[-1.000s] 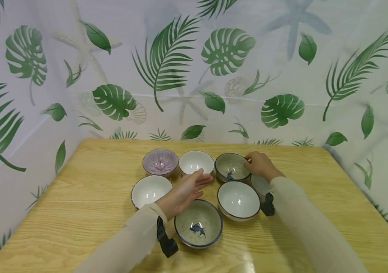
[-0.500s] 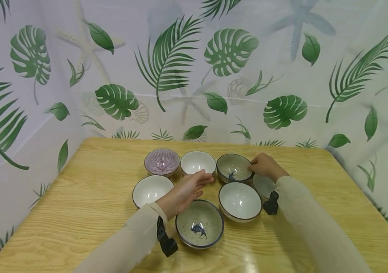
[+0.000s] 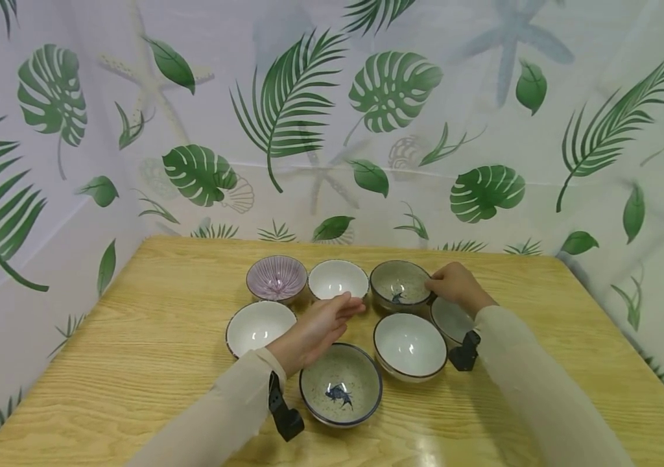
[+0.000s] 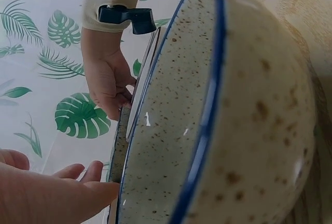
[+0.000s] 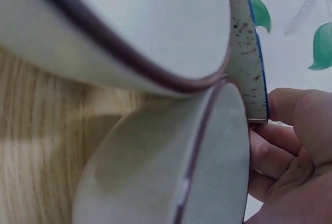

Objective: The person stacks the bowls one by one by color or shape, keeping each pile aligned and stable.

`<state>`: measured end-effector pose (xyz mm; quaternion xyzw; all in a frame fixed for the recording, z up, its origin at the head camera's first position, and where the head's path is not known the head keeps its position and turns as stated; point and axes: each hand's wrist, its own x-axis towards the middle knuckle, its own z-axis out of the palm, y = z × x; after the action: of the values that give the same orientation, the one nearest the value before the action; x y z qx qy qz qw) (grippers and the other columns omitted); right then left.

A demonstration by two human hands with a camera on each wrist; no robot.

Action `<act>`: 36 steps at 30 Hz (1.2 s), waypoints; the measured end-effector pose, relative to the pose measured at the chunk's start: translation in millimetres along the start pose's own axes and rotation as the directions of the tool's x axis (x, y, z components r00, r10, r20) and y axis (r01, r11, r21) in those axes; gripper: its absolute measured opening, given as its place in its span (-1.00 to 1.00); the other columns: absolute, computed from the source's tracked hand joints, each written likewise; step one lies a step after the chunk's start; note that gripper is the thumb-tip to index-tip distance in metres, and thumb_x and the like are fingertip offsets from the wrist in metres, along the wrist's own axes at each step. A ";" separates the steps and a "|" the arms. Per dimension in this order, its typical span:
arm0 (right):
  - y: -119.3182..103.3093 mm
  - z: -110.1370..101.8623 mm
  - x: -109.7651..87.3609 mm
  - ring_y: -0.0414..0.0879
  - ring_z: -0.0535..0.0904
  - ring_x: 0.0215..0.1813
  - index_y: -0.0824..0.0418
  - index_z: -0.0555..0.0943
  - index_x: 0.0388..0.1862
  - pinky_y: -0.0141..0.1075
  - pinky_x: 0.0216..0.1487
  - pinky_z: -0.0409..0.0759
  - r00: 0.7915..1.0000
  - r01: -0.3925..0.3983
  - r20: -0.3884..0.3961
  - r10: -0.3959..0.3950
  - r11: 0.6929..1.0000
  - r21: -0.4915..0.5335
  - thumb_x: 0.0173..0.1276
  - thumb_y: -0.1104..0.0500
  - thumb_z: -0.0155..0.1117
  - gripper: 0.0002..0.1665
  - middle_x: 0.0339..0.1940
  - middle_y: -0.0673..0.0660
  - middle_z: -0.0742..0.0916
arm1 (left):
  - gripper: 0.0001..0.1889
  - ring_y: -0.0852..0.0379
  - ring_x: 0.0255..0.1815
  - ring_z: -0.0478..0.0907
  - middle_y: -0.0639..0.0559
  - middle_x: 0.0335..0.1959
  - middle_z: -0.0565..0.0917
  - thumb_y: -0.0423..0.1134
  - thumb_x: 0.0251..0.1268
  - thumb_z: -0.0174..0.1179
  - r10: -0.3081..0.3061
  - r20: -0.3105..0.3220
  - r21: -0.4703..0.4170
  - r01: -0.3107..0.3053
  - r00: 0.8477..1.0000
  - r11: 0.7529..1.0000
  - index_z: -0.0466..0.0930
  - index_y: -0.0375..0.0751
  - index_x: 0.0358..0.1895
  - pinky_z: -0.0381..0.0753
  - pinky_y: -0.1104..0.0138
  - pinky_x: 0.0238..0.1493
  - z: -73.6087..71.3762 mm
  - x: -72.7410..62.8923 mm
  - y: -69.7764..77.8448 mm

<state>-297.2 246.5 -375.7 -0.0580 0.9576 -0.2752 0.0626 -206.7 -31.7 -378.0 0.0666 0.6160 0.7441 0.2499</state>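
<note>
The tabletop (image 3: 548, 311) stretches on to the right, its far edge near the speckled bowl (image 3: 399, 277). A back white bowl (image 3: 338, 275) hems that round bowl's left, a front white bowl (image 3: 410, 347) its near side. It lies left of the nearer right hand (image 3: 460, 286), which pinches its rim. The left hand (image 3: 316, 329), fingers nearly straight, holds nothing.

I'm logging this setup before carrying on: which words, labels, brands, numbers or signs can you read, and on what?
None: no text can be read in any view.
Front speckled bowl: a blue fish picture, no lettering seen.
Rear speckled bowl: a blue motif, no lettering seen.
Backdrop: printed leaves, starfish and shells only.
Black wrist device on the left sleeve: too small to tell.
</note>
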 end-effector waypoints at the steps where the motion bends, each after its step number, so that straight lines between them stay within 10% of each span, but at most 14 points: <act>1: -0.4 -1.3 -1.2 -0.13 0.32 -0.57 0.33 0.62 -0.62 -0.33 -0.53 0.24 1.000 0.003 -0.014 -0.003 1.000 0.011 0.34 0.23 0.08 -0.64 -0.76 -0.04 0.50 | -0.44 -0.13 0.53 -0.05 -0.27 0.42 0.25 -0.06 0.59 -0.32 0.002 0.004 -0.006 -0.002 1.000 1.000 0.16 -0.44 0.40 -0.09 0.09 0.51 0.5 0.5 0.1; 11: -8.2 -13.4 -9.3 -0.08 0.68 -0.21 0.48 0.60 0.04 -0.23 -0.06 0.61 0.991 -0.070 -0.090 0.095 0.966 0.248 0.39 0.14 0.05 -0.55 -0.38 0.16 0.78 | -0.46 -0.14 0.52 -0.02 -0.29 0.42 0.24 -0.09 0.60 -0.34 0.010 0.004 -0.025 -0.010 1.000 1.000 0.16 -0.45 0.39 -0.09 0.09 0.51 3.0 4.0 1.5; 25: -41.0 6.2 -29.4 -0.16 0.67 -0.23 0.47 0.61 0.03 -0.17 0.02 0.65 0.994 -0.073 -0.039 0.103 0.882 0.465 0.38 0.17 0.12 -0.59 -0.19 0.25 0.74 | -0.36 -0.27 0.48 0.04 -0.41 0.45 0.09 -0.09 0.58 -0.29 0.040 -0.029 -0.142 -0.044 0.999 0.989 -0.26 -0.39 0.49 0.08 0.01 0.46 -6.3 -3.3 1.6; 36: -66.3 5.2 -49.9 -0.12 0.62 -0.20 0.50 0.63 -0.05 -0.17 0.06 0.63 1.000 0.014 -0.007 -0.012 0.856 0.516 0.38 0.25 0.10 -0.66 -0.09 0.27 0.68 | -0.32 -0.32 0.42 0.15 -0.39 0.46 0.04 0.15 0.47 -0.19 0.045 0.027 -0.231 -0.037 0.999 0.972 -0.14 -0.01 0.51 0.43 -0.08 0.23 -12.0 -7.3 6.6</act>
<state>-242.1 195.2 -340.3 -0.0451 0.8485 -0.5223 0.0721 -207.2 -46.3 -372.9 0.0619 0.5199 0.8144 0.2503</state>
